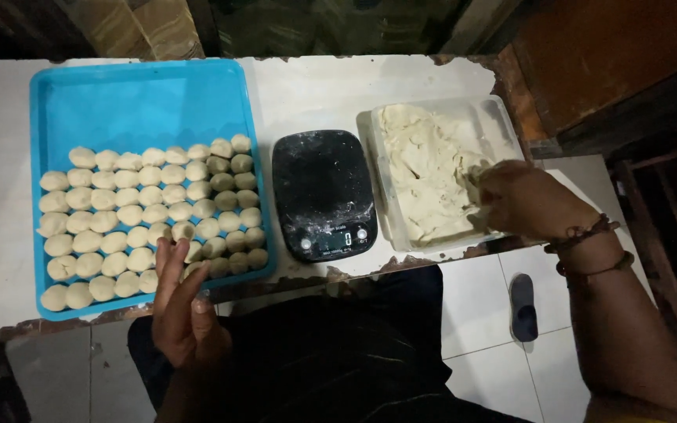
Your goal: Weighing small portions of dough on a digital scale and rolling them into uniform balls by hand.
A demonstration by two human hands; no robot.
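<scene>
On the white worktop, seen from above, three things sit in a row. Largest is the blue plastic tray at the left — its far half bare, its near half packed with rows of small pale dough balls, touching one another; those toward the tray's right side look darker, in shadow. At the right stands a clear rectangular tub holding a big rough mass of dough that fills most of it, heaped toward the left wall. Between tray and tub lies a black kitchen scale, dusted with flour, nothing on its plate, a small display at its near edge.

Right hand: reaches into the tub from the near right corner, fingers curled down into the dough mass and pinching at it — closed on dough. Beaded bracelets circle the wrist.

Left hand: hovers over the tray's near edge, palm tilted inward, fingers straight and together, holding nothing. Fingertips are just above the nearest row of dough balls; cannot tell whether they touch one.

Below the worktop edge: dark clothing of the person, pale floor tiles, and a dark slipper lying on the tiles to the right.
</scene>
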